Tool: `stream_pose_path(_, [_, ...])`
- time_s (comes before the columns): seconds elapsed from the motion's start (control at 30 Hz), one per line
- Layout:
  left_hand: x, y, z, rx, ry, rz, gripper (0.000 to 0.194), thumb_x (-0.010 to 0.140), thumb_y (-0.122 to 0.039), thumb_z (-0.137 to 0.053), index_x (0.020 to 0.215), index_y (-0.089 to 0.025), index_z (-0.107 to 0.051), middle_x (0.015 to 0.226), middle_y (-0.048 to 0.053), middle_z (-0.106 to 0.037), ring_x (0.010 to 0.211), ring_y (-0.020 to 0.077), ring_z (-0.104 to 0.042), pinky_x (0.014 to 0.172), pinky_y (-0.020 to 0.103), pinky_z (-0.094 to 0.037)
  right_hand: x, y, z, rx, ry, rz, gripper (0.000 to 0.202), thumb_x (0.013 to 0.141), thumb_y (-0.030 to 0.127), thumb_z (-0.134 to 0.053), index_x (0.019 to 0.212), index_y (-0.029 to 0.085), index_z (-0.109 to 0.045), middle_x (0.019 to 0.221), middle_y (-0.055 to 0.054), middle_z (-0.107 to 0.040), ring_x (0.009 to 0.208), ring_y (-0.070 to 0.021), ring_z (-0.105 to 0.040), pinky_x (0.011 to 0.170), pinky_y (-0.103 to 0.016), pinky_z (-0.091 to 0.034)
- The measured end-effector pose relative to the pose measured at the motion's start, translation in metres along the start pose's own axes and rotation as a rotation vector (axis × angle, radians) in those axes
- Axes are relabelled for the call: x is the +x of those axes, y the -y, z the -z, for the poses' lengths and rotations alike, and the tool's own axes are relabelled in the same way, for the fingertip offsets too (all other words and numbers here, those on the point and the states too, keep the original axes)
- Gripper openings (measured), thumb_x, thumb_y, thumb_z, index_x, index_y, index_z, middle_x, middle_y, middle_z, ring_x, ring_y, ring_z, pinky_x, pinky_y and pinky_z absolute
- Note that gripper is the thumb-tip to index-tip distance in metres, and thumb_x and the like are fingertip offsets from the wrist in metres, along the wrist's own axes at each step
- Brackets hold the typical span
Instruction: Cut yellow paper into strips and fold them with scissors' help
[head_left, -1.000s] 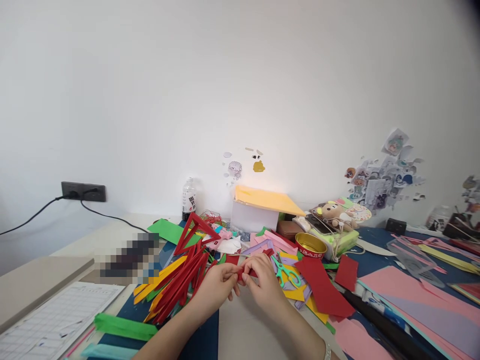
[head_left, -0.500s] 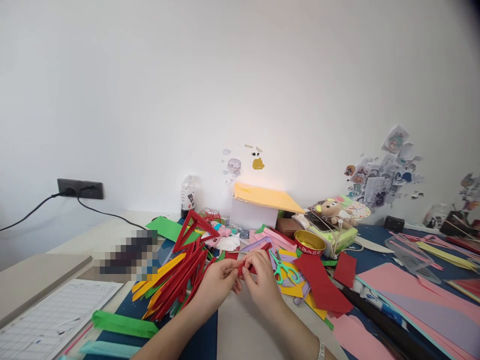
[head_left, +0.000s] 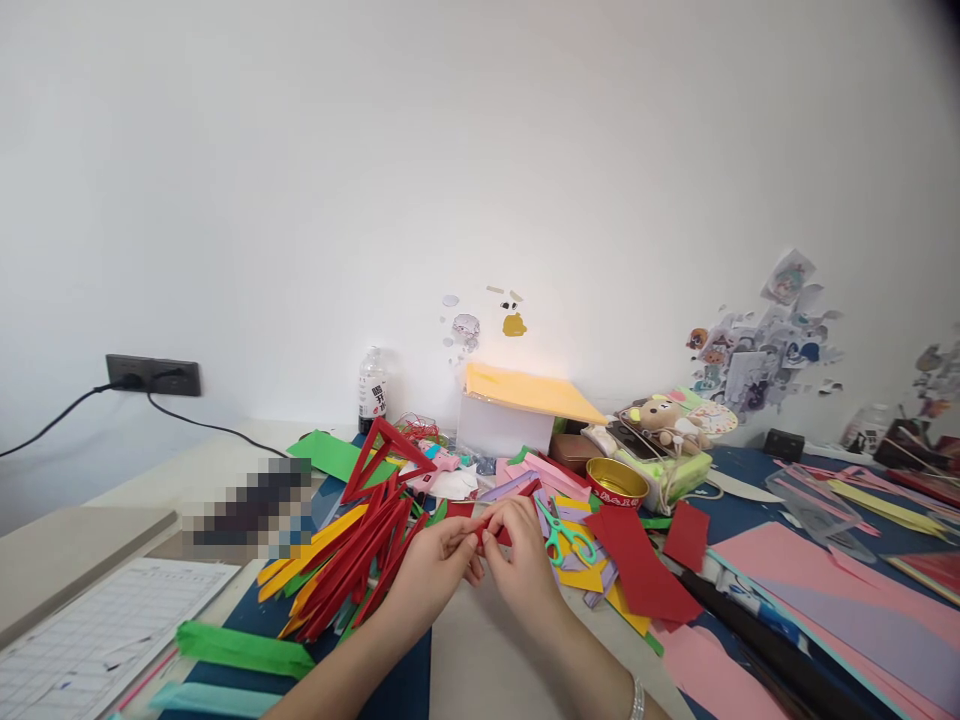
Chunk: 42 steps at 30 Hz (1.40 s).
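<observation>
Left hand (head_left: 433, 568) and right hand (head_left: 523, 565) both pinch a small red paper piece (head_left: 481, 534), held above the pale tabletop (head_left: 476, 660). Folded red strips (head_left: 358, 562) lie to the left, green scissors (head_left: 559, 543) beside the right hand. We judge this as fine fingertip shaping; fingers hide the fold. Next move, we reckon, calls for light, even pressure from both thumbs.

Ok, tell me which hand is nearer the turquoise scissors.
Right. The right hand is just left of the turquoise scissors; the left hand is farther left, past the right.
</observation>
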<state>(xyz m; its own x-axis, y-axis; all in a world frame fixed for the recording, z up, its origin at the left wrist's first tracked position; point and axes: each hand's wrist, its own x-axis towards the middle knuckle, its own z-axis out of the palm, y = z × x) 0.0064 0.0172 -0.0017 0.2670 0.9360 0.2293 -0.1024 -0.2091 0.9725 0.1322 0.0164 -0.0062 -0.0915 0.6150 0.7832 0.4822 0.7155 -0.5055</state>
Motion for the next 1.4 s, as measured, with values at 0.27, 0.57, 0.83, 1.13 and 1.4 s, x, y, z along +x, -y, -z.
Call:
stream_pose_path(0.27, [0.000,0.003,0.001,0.076,-0.012,-0.041,0.026,0.067,-0.031,-0.057,0.084,-0.011,-0.058,0.055,-0.001,-0.058,0.050,0.0139,-0.056,0.051,0.028,-0.048,0.001,0.003,0.003,-0.049,0.034,-0.020,0.018,0.067,0.004,-0.044,0.063,0.021,-0.039,0.074,-0.002,-0.054,0.079,-0.0197,-0.046,0.068,-0.032,-0.036])
stream_pose_path(0.57, [-0.004,0.006,0.008,0.439,-0.030,-0.216,0.022,0.076,-0.022,-0.043,0.090,-0.015,-0.059,0.064,0.001,-0.059,0.052,0.0122,-0.053,0.050,0.023,-0.043,0.006,0.000,0.014,-0.222,0.167,-0.041,0.013,0.067,0.015,-0.061,0.078,0.020,-0.056,0.078,-0.003,-0.056,0.082,-0.0217,-0.046,0.074,-0.034,-0.035])
stream_pose_path(0.83, [-0.009,-0.003,0.007,0.580,-0.056,-0.298,0.027,0.080,-0.021,-0.040,0.105,-0.018,-0.049,0.073,0.003,-0.063,0.064,0.0153,-0.058,0.059,0.024,-0.045,0.005,0.002,0.010,-0.258,0.127,-0.074,0.009,0.068,0.015,-0.062,0.065,0.018,-0.054,0.067,-0.001,-0.054,0.073,-0.0194,-0.046,0.067,-0.031,-0.033])
stream_pose_path(1.13, [-0.005,-0.001,-0.003,0.285,-0.157,-0.182,0.022,0.076,-0.036,-0.049,0.074,-0.016,-0.056,0.068,0.002,-0.056,0.060,0.0145,-0.055,0.055,0.025,-0.046,0.001,0.005,0.002,-0.144,-0.064,-0.152,0.010,0.073,0.021,-0.053,0.063,0.019,-0.052,0.064,-0.001,-0.052,0.067,-0.0186,-0.046,0.064,-0.031,-0.035])
stream_pose_path(1.4, [-0.007,-0.015,0.007,0.418,-0.093,-0.301,0.028,0.078,-0.036,-0.047,0.057,-0.018,-0.049,0.055,-0.002,-0.046,0.054,0.0126,-0.047,0.051,0.023,-0.042,0.004,0.005,0.011,-0.034,0.090,-0.114,0.013,0.076,0.022,-0.051,0.065,0.020,-0.057,0.065,-0.002,-0.056,0.068,-0.0184,-0.048,0.063,-0.030,-0.037])
